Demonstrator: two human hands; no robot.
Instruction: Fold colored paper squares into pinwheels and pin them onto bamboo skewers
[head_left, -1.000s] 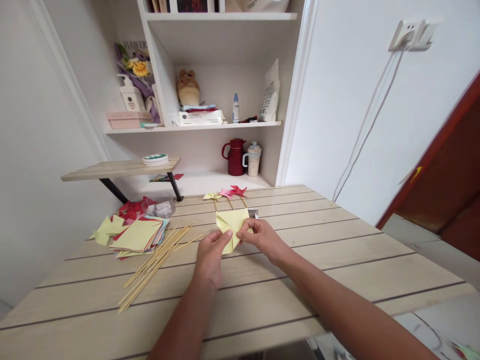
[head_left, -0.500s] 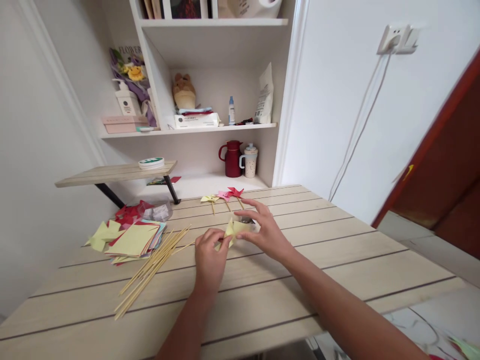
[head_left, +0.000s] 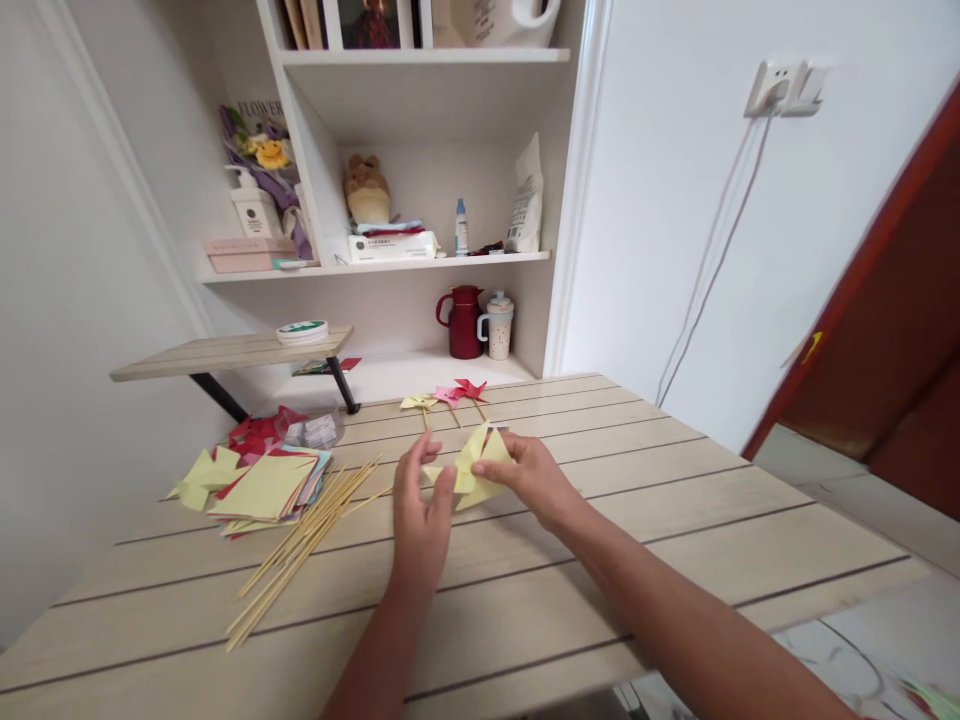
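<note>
A pale yellow paper pinwheel [head_left: 471,468], with folded pointed blades, is held just above the table. My right hand [head_left: 529,475] pinches it from the right between thumb and fingers. On its left side my left hand [head_left: 422,490] stands with thumb and fingers apart, close to a blade tip; whether it touches the paper I cannot tell. Beyond the hands lie finished pinwheels on sticks: a yellow one [head_left: 418,402], a pink one [head_left: 448,394] and a red one [head_left: 471,388].
To the left are a bundle of thin wooden sticks [head_left: 307,550], a stack of coloured paper squares [head_left: 266,485], another yellow folded paper [head_left: 202,478], red folded papers [head_left: 259,432] and a clear plastic box [head_left: 319,428]. A small raised stand [head_left: 217,352] rises behind them.
My left hand has let go of the yellow pinwheel and its fingers have spread. My right hand has closed on the pinwheel, which has turned and shows more of its blades.
</note>
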